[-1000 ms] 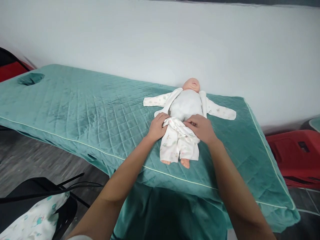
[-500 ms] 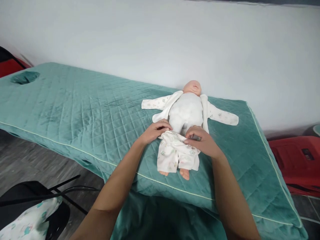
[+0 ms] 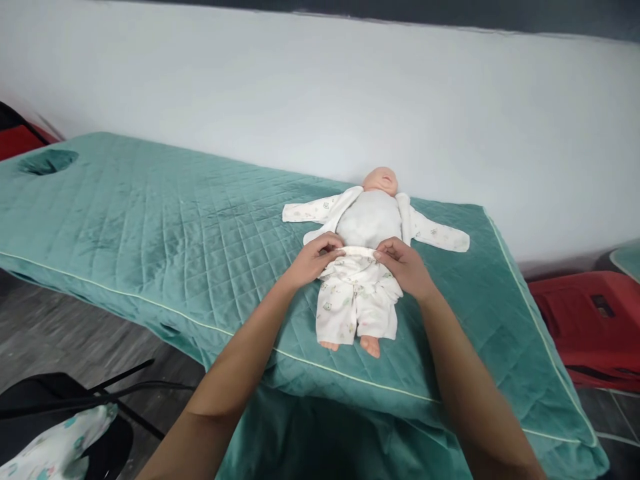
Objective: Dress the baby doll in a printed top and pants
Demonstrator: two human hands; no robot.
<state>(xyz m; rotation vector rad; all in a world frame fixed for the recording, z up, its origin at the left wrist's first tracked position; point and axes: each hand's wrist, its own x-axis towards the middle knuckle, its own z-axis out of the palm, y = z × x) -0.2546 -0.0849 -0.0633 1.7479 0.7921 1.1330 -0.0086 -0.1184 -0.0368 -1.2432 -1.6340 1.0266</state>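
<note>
A baby doll (image 3: 371, 219) lies on its back, its head by the wall and its feet toward me. White printed pants (image 3: 357, 297) cover its legs, and both bare feet stick out below the cuffs. My left hand (image 3: 317, 259) pinches the waistband at the doll's hip on the left. On the other side my right hand (image 3: 404, 265) grips the same waistband between thumb and fingers. Under the doll's back an open white printed shirt (image 3: 440, 235) is spread, with both sleeves stretched outward. The white padded torso shows between its front flaps.
A massage bed with a green quilted cover (image 3: 200, 253) stands against the white wall (image 3: 250, 87); its face hole (image 3: 49, 161) is at far left. A black chair (image 3: 107, 433) holds a printed cloth (image 3: 63, 443) at lower left. A red case-like object (image 3: 590, 327) sits at right.
Both hands have drawn the waistband upward from the doll's thighs to its lower belly. The right hand has shifted up to the waistband's edge. The view has tilted slightly.
</note>
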